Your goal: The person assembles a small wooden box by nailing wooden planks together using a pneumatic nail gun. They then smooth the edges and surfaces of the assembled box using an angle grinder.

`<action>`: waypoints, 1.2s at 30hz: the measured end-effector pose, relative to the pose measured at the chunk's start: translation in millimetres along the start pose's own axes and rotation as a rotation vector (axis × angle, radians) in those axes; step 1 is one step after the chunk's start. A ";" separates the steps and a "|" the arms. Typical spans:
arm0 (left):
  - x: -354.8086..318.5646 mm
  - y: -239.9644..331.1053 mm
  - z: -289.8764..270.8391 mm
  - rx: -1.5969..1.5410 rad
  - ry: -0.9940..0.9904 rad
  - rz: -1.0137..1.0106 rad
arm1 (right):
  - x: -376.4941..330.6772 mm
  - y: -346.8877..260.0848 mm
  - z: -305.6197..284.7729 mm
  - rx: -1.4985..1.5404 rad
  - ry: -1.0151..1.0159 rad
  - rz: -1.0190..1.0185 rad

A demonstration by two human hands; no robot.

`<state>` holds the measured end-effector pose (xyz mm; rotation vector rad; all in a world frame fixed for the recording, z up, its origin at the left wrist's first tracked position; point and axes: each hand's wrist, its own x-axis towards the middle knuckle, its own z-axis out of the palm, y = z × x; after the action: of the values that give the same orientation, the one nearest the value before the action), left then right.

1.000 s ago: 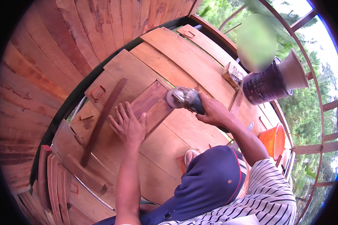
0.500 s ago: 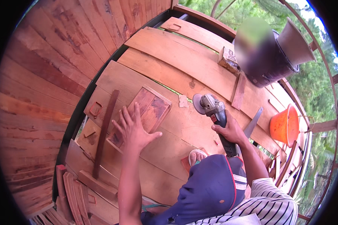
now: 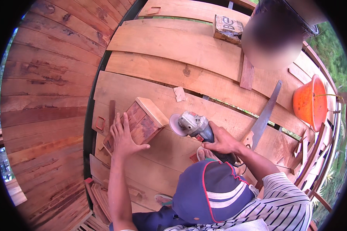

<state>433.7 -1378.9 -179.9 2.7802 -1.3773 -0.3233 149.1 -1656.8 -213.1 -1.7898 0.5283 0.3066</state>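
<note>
A shallow wooden box, red-brown on its broad face with a paler strip along one end, is tilted on the plank floor. My left hand lies over its near left part, fingers stretched out and thumb apart. In my right hand is an angle grinder, gripped round its dark body. Its pale round disc is beside the box's right end; whether they touch I cannot tell. A wooden strip lies behind the left hand.
A handsaw lies right of the grinder. Farther right stands an orange bucket. A small carton and a large dark bucket are at the back. A blue cap covers the lower middle. Gaps run between floor planks.
The view has shifted. The box has tipped up, and my left hand has come down onto it. The grinder has moved left, its disc now close to the box's end.
</note>
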 end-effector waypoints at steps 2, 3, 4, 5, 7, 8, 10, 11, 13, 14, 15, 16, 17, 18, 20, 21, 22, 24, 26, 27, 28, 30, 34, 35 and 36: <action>2.5 1.8 4.4 -0.001 0.019 -0.016 | 0.5 -1.4 9.3 0.052 -0.018 0.026; 3.5 4.9 6.3 -0.004 0.028 -0.026 | 1.3 -0.7 12.9 0.088 -0.019 0.036; 3.8 7.7 7.5 0.005 0.000 -0.070 | 1.6 0.7 16.4 0.125 -0.020 0.046; 7.5 11.2 5.7 0.016 -0.017 -0.112 | 3.2 2.2 18.9 0.123 -0.001 0.060; 14.1 21.4 8.8 0.036 -0.008 -0.237 | 6.2 7.2 24.2 0.123 0.038 0.090; 18.4 28.0 14.7 0.041 0.020 -0.312 | 8.6 7.5 25.3 0.155 0.067 0.106; 25.6 39.3 21.3 0.043 0.051 -0.466 | 15.0 8.6 26.6 0.223 0.126 0.138; 31.7 45.5 23.6 0.038 0.057 -0.544 | 19.7 13.3 28.1 0.234 0.164 0.139; 40.3 55.1 26.9 0.038 0.047 -0.635 | 29.1 22.8 32.5 0.253 0.238 0.140; 39.0 55.8 26.1 0.054 0.031 -0.656 | 32.9 17.5 30.4 0.280 0.220 0.163; 37.6 56.4 25.9 0.070 0.014 -0.679 | 38.0 16.6 29.7 0.287 0.236 0.156; 39.3 56.4 27.8 0.086 0.030 -0.672 | 42.9 16.0 28.7 0.292 0.249 0.150; 40.8 54.3 29.6 0.105 0.045 -0.674 | 47.4 13.9 30.3 0.296 0.253 0.141; 37.8 56.9 28.8 0.126 0.047 -0.688 | 48.0 13.1 36.4 0.331 0.314 0.076; 47.8 63.4 27.3 0.038 0.061 -0.745 | 51.6 11.0 33.5 0.315 0.346 0.079; 54.9 66.4 27.5 0.030 0.074 -0.807 | 52.7 9.4 32.8 0.302 0.358 0.080; 61.0 66.8 27.1 0.018 0.091 -0.866 | 51.7 6.3 32.8 0.356 0.329 0.100; 73.9 71.3 19.5 -0.016 0.071 -0.953 | 48.0 11.4 31.7 0.388 0.344 0.104; 77.0 67.7 19.0 -0.042 0.075 -1.000 | 42.7 13.4 30.9 0.431 0.324 0.117; 77.5 66.4 19.0 -0.050 0.082 -1.001 | 39.3 12.8 28.1 0.451 0.322 0.121; 76.8 65.6 18.5 -0.056 0.089 -1.001 | 35.6 12.6 27.1 0.443 0.339 0.121; 75.3 63.1 19.3 -0.086 0.104 -0.987 | 28.2 12.6 25.6 0.450 0.341 0.140; 76.3 65.2 17.0 -0.088 0.094 -0.985 | 18.5 19.6 25.0 0.428 0.343 0.149; 75.1 65.5 17.3 -0.067 0.084 -0.921 | 17.7 20.8 24.1 0.421 0.348 0.142; 70.7 64.7 19.3 -0.045 0.081 -0.851 | 17.9 22.1 23.5 0.366 0.355 0.126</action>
<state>420.8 -1472.8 -204.0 3.1233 -0.0985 -0.2305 155.0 -1642.5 -246.5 -1.4597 0.8912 -0.0279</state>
